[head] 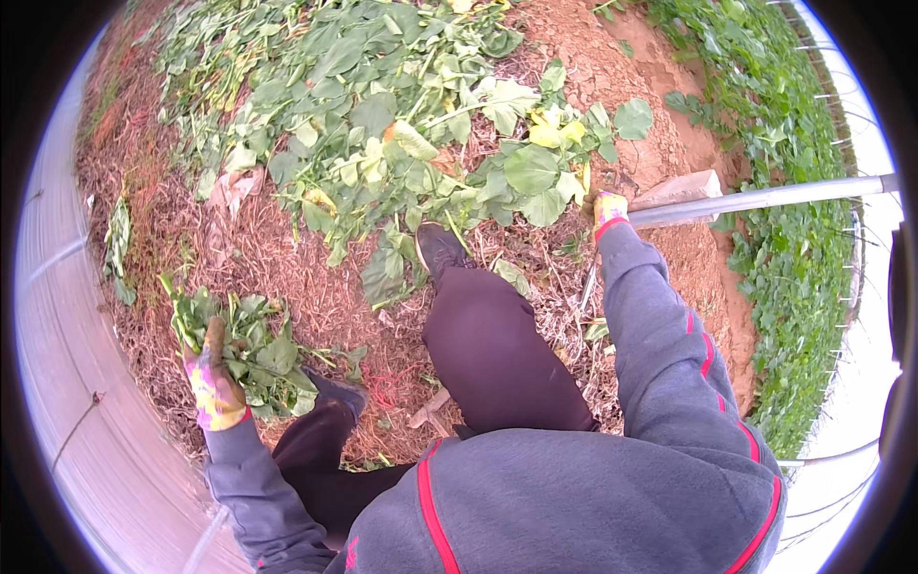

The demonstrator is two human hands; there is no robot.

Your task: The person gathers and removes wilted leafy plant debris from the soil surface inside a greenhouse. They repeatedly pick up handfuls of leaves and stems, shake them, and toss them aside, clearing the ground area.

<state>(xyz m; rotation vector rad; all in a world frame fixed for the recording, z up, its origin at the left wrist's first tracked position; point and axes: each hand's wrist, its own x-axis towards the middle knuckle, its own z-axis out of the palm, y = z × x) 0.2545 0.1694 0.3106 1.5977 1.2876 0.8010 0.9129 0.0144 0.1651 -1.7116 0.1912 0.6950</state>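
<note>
My left hand [216, 384], in a yellow-and-pink patterned glove with a soiled palm, holds a bunch of leafy green stems [262, 351] at the lower left. Ahead of my right foot, a broad heap of cut leafy vines [358, 122] covers the ground, some leaves yellowed. At the heap's right edge is my right hand [609, 206], gloved alike and seen from the back. Its fingers are largely hidden, so what it grips cannot be made out. Close beside it are a metal pipe [774, 199] and a pale block [681, 195].
Dry straw-like stems [308, 244] litter the soil around my dark shoes [439, 247]. Growing green plants [782, 215] line the right side beyond a strip of bare reddish soil [706, 287]. Plastic sheeting [107, 416] curves along the left. A thin grey strip [588, 287] lies by my right forearm.
</note>
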